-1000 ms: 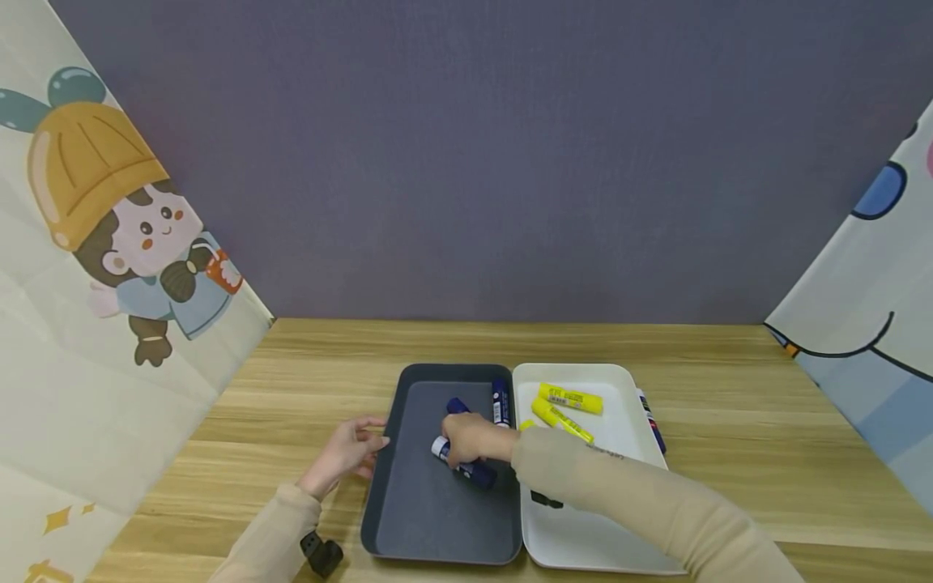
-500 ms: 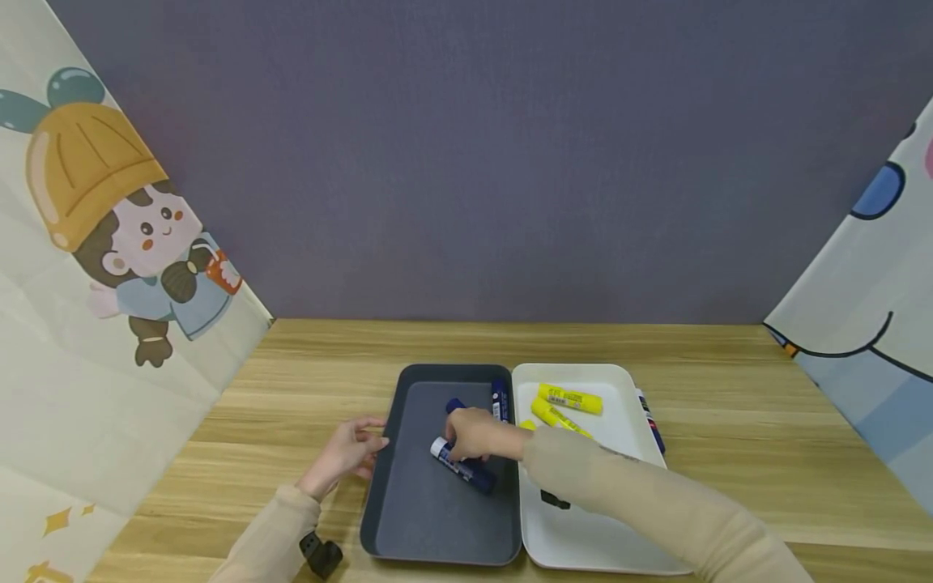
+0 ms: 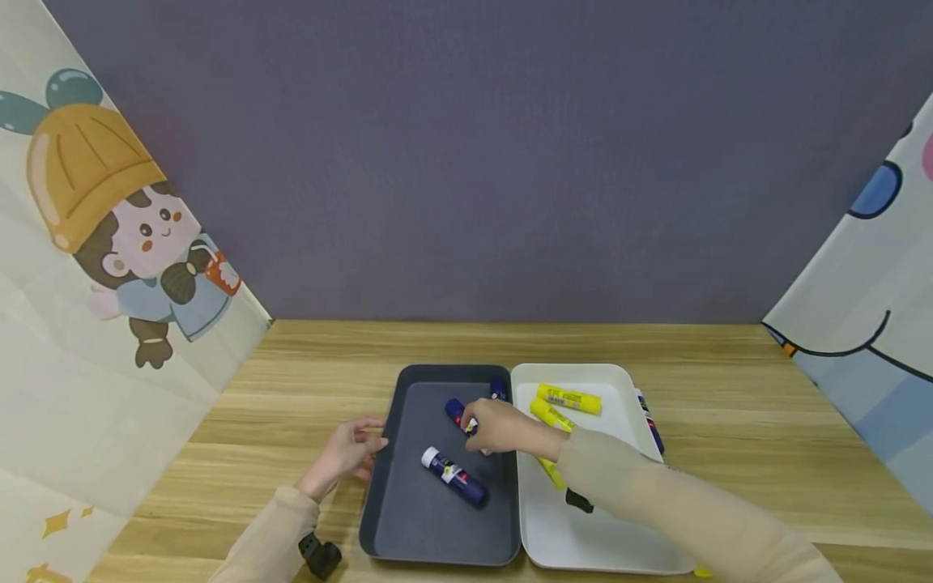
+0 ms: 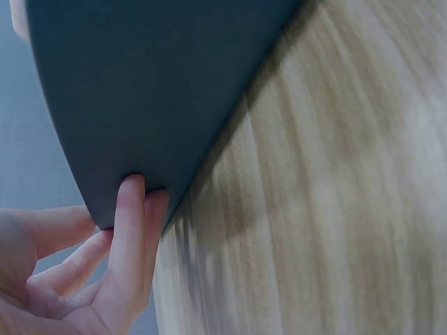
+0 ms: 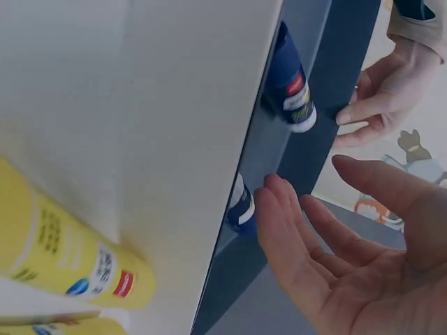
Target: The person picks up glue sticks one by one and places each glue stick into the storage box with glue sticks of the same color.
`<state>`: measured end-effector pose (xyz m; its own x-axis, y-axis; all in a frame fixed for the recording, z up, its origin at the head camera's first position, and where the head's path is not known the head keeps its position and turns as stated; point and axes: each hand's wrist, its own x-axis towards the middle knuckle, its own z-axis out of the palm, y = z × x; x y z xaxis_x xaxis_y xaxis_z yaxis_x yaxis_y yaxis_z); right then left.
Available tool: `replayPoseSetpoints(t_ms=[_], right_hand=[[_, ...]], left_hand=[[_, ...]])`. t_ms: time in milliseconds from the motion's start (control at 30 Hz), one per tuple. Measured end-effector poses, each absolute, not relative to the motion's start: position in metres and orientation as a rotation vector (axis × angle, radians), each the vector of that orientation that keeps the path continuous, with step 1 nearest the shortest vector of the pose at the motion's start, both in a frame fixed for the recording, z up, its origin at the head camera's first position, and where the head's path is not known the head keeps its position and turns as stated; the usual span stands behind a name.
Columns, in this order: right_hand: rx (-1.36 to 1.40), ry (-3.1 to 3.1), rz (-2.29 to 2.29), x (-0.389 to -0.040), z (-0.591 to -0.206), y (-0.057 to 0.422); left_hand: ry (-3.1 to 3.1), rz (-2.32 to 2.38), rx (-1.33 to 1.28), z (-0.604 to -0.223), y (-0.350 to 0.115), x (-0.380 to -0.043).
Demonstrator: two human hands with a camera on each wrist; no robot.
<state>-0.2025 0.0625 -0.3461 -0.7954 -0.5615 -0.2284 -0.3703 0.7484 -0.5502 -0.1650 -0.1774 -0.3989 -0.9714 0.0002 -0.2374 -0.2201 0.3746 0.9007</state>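
Observation:
My left hand [image 3: 350, 453] rests at the left rim of the dark grey tray [image 3: 382, 494]; in the left wrist view its straight fingers [image 4: 129, 216] touch the tray's outer wall. My right hand [image 3: 499, 427] is over the tray's right side. Its thumb and fingers stand apart with nothing between them in the right wrist view. A navy glue stick [image 3: 455, 478] with a white cap lies in front of it in the tray. Another navy glue stick [image 3: 455, 409] is partly hidden behind the hand, and a third navy glue stick [image 3: 499, 390] lies along the far right wall.
A white tray [image 3: 619, 502] adjoins the grey one on the right and holds several yellow glue sticks [image 3: 570, 399], partly covered by my right forearm. A navy, white and red stick [image 3: 651, 421] lies beside its outer right wall. A dark blue panel [image 3: 510, 162] stands behind the table.
My right hand has let go of the front navy glue stick and drawn up and to the right. That stick now lies slightly further left and nearer. My left hand has not moved.

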Motion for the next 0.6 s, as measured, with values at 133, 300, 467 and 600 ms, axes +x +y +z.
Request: replayPoseSetpoints(t_ms=[133,300,467,600], right_hand=[[-0.671,2.565,-0.734,-0.201,-0.344,0.071],[-0.637,2.543,-0.816,-0.201,-0.339,0.084],[-0.59,2.557,-0.842,-0.202,-0.334,0.098],[-0.526,2.592,-0.865,-0.202,-0.329,0.112]], left_hand=[[2.429,1.648,-0.192,-0.399,-0.178,-0.165],[2.424,1.655,-0.174,-0.399,-0.179,-0.165],[2.416,1.665,-0.157,-0.399,-0.179,-0.165],[2.416,1.664,-0.161,-0.4,-0.179,-0.165]])
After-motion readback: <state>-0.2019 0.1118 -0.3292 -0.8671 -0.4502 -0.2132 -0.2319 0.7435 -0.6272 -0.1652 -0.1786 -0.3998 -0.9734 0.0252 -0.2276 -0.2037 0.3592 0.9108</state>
